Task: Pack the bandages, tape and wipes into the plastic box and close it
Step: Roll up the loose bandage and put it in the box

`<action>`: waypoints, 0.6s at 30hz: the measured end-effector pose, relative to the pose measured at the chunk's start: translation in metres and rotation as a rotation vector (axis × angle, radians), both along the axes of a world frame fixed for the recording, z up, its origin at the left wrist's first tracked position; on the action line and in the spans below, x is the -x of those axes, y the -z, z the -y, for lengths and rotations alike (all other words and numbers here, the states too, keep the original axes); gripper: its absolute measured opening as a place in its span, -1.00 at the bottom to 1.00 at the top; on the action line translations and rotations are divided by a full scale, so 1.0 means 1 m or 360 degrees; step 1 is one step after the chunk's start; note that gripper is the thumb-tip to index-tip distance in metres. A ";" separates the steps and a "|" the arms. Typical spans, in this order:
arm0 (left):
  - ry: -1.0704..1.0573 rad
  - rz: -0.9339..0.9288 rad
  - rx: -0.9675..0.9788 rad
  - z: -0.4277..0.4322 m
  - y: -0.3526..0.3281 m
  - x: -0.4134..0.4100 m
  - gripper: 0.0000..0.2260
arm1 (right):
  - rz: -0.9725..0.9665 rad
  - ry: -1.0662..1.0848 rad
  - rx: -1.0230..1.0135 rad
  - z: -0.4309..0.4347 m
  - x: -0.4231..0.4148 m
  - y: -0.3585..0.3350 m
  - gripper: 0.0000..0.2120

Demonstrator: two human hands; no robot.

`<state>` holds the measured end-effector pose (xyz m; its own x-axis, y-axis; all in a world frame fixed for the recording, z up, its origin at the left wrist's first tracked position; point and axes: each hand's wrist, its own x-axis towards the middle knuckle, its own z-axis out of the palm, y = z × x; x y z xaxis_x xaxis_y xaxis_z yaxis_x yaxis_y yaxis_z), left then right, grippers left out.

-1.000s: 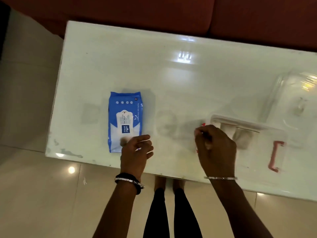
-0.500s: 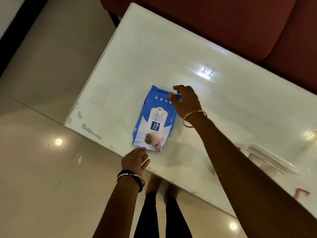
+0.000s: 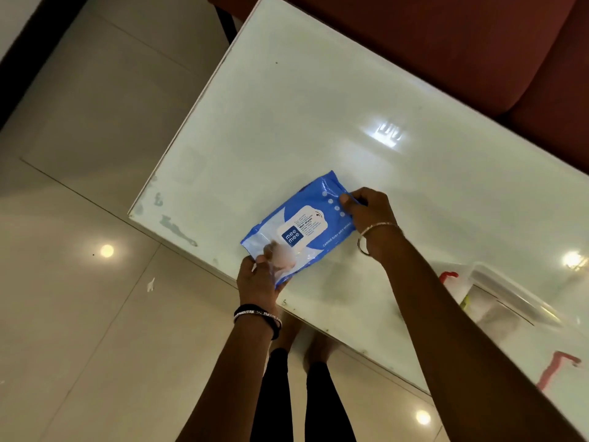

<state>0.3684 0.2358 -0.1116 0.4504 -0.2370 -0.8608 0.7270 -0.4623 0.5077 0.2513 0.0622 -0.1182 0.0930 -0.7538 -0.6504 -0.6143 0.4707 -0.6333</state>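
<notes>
- Floor (image 3: 79,298): pale glossy tiles, lamp reflections, left of and below the table.
- Table (image 3: 318,106): white glossy top, set at a diagonal; chipped paint at its near left corner.
- Left hand (image 3: 258,279): closed on the near, lower end of the wipes pack, thumb on top; dark and beaded bands at the wrist.
- Wipes pack (image 3: 301,229): blue and white, label up, held by both ends at the table's near edge.
- Right hand (image 3: 366,212): fingers pinching the pack's far end; thin bangle at the wrist.
- Plastic box (image 3: 510,301): clear, red latches, on the table at far right, well apart from the pack.
</notes>
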 end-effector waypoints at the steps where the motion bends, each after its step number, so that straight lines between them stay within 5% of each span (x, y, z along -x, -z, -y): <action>1: 0.0051 0.0133 -0.0020 0.000 0.000 0.000 -0.91 | 0.0078 0.0126 -0.0033 -0.011 0.007 -0.003 -0.82; 7: 0.0436 0.1096 0.0009 0.006 -0.008 0.006 -0.75 | 0.0543 0.0909 -0.0277 -0.081 0.050 -0.035 -0.72; 18: 0.0883 0.1618 0.0164 0.022 -0.053 0.032 -0.66 | 0.0971 0.1477 -0.0076 -0.116 0.104 -0.094 -0.67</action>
